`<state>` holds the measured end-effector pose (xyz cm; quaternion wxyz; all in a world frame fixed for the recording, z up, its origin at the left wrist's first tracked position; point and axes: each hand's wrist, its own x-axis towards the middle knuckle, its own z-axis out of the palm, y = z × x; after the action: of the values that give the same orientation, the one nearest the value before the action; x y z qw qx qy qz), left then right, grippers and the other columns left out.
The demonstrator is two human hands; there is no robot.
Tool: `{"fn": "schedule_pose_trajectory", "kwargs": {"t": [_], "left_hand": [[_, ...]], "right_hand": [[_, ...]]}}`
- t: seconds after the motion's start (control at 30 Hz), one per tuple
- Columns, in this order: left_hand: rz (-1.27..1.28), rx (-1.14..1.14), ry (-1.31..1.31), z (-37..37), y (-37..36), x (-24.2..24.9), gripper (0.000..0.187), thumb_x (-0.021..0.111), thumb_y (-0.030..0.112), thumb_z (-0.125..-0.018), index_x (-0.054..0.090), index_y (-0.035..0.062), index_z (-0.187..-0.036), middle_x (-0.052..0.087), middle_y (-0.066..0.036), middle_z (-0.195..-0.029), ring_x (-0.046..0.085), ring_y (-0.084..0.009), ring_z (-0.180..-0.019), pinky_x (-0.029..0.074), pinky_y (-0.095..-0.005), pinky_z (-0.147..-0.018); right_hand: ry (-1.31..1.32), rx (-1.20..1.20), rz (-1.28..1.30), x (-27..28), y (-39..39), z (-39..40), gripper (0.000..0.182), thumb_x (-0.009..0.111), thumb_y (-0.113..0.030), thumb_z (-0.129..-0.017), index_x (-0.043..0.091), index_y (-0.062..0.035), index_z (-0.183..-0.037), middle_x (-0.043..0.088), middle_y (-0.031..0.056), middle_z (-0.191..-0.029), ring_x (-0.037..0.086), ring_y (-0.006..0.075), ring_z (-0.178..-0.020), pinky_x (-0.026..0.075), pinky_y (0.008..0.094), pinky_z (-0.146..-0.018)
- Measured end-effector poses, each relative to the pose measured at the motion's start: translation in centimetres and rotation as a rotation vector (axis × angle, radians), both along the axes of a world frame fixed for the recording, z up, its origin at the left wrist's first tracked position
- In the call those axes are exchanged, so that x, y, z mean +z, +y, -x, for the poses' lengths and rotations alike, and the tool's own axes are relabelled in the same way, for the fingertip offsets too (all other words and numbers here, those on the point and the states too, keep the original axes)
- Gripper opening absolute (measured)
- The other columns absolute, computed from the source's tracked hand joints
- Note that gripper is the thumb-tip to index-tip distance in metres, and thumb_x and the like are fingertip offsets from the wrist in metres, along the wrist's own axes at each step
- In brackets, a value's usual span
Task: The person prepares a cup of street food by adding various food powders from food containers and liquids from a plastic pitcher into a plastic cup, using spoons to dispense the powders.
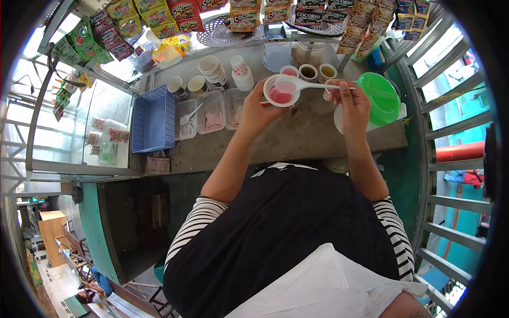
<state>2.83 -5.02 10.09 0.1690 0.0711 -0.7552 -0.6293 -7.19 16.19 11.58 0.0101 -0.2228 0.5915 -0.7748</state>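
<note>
My left hand (257, 112) is wrapped round a white cup (280, 98) with pink liquid in it, raised over the near side of the counter. A white plastic spoon (313, 86) is pinched in my right hand (354, 103). The spoon's bowl lies over the cup's mouth. Just beyond my hands stand small cups: one with pink contents (289, 71), one with dark liquid (308, 72) and one with yellowish liquid (328, 71). To the right of my right hand is a bright green round lid or container (383, 100).
Left on the counter (222, 151) are a blue basket (154, 121), clear tubs (211, 112), one with a spoon (191, 114), and stacked paper cups (210, 70). A clear pitcher (277, 56) stands at the back. Sachets (245, 15) hang above; metal bars (450, 209) flank the right.
</note>
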Motion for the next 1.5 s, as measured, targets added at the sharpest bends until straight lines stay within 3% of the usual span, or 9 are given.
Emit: {"fn": "schedule_pose_trajectory", "kwargs": {"t": [0.2, 0.37, 0.63, 0.73, 0.93, 1.13, 1.23, 1.33, 1.5], "left_hand": [[-0.009, -0.063, -0.037, -0.3, -2.6, -0.4, 0.069, 0.084, 0.006, -0.072, 0.053, 0.0051, -0.134, 0.065, -0.005, -0.121, 0.064, -0.0144, -0.109, 0.055, -0.0332, -0.089], [-0.014, -0.201, -0.055, -0.5, -3.9, -0.8, 0.07, 0.083, 0.006, -0.072, 0.053, 0.0058, -0.135, 0.065, -0.004, -0.122, 0.063, -0.0153, -0.11, 0.054, -0.0339, -0.09], [-0.081, -0.315, -0.09, -1.4, -6.5, -2.3, 0.073, 0.083, 0.004, -0.071, 0.051, 0.0061, -0.137, 0.062, -0.004, -0.125, 0.061, -0.0156, -0.114, 0.051, -0.0338, -0.096], [-0.132, -0.378, -0.092, -1.8, -7.3, -2.6, 0.072, 0.082, 0.004, -0.073, 0.05, 0.0061, -0.137, 0.061, -0.005, -0.126, 0.061, -0.0154, -0.114, 0.051, -0.0332, -0.096], [-0.184, -0.41, -0.142, -2.8, -8.1, -2.3, 0.07, 0.08, 0.004, -0.074, 0.049, 0.0049, -0.137, 0.06, -0.005, -0.127, 0.06, -0.016, -0.116, 0.05, -0.0336, -0.098], [-0.191, -0.432, -0.138, -3.4, -8.6, -4.0, 0.072, 0.08, 0.004, -0.074, 0.047, 0.0045, -0.138, 0.058, -0.006, -0.13, 0.056, -0.017, -0.122, 0.049, -0.0351, -0.101], [-0.248, -0.427, -0.132, -2.6, -8.4, -5.7, 0.074, 0.082, 0.006, -0.073, 0.046, 0.0031, -0.138, 0.058, -0.007, -0.13, 0.056, -0.0169, -0.122, 0.047, -0.0347, -0.103], [-0.163, -0.386, -0.065, -1.2, -7.7, -7.7, 0.077, 0.086, 0.011, -0.071, 0.046, 0.0016, -0.136, 0.06, -0.008, -0.127, 0.058, -0.0171, -0.119, 0.046, -0.0333, -0.103], [-0.234, -0.322, -0.104, 0.1, -5.7, -11.3, 0.078, 0.088, 0.014, -0.07, 0.045, 0.0012, -0.134, 0.061, -0.008, -0.124, 0.059, -0.0174, -0.117, 0.048, -0.0325, -0.1]], "right_hand": [[0.317, -0.116, -0.07, 0.5, -2.1, -2.4, 0.023, 0.06, -0.017, -0.1, 0.067, 0.002, -0.112, 0.072, 0.0079, -0.092, 0.064, 0.0122, -0.075, 0.048, 0.0236, -0.07], [0.326, 0.136, -0.39, 1.4, -1.9, -3.2, 0.035, 0.066, -0.015, -0.096, 0.06, -0.0025, -0.128, 0.071, 0.0077, -0.1, 0.064, 0.0104, -0.087, 0.049, 0.0253, -0.084], [0.134, -1.18, -0.117, -6.8, 15.3, 4.6, 0.036, 0.057, -0.036, -0.1, 0.06, -0.006, -0.12, 0.064, 0.0064, -0.114, 0.06, 0.0151, -0.098, 0.046, 0.0293, -0.083], [-0.454, -0.974, 0.086, -9.6, 17.5, 5.8, 0.045, 0.054, -0.044, -0.099, 0.058, -0.0074, -0.125, 0.062, 0.0066, -0.119, 0.059, 0.0185, -0.095, 0.044, 0.0333, -0.08], [-0.541, -0.195, 0.45, -9.6, 17.9, 10.7, 0.058, 0.061, -0.052, -0.093, 0.055, -0.0093, -0.131, 0.064, 0.0084, -0.115, 0.063, 0.0268, -0.105, 0.049, 0.039, -0.092], [-0.181, -0.046, 0.114, -10.8, 19.5, 13.5, 0.036, 0.057, -0.032, -0.1, 0.061, -0.0064, -0.123, 0.068, 0.0102, -0.115, 0.065, 0.0231, -0.107, 0.054, 0.0358, -0.091], [-0.511, -0.042, 0.299, -7.4, 16.1, 10.0, 0.029, 0.057, -0.028, -0.099, 0.065, -0.0056, -0.117, 0.07, 0.0076, -0.109, 0.067, 0.0199, -0.098, 0.054, 0.0334, -0.088], [-0.473, -0.362, 0.154, -7.1, 13.0, 9.4, 0.032, 0.056, -0.027, -0.099, 0.065, -0.003, -0.118, 0.07, 0.0066, -0.11, 0.067, 0.0176, -0.1, 0.053, 0.0299, -0.087], [-0.407, -0.332, 0.172, -5.1, 6.5, 4.7, 0.036, 0.059, -0.025, -0.097, 0.065, -0.0016, -0.123, 0.069, 0.0071, -0.114, 0.067, 0.0177, -0.101, 0.051, 0.0286, -0.089]]}}
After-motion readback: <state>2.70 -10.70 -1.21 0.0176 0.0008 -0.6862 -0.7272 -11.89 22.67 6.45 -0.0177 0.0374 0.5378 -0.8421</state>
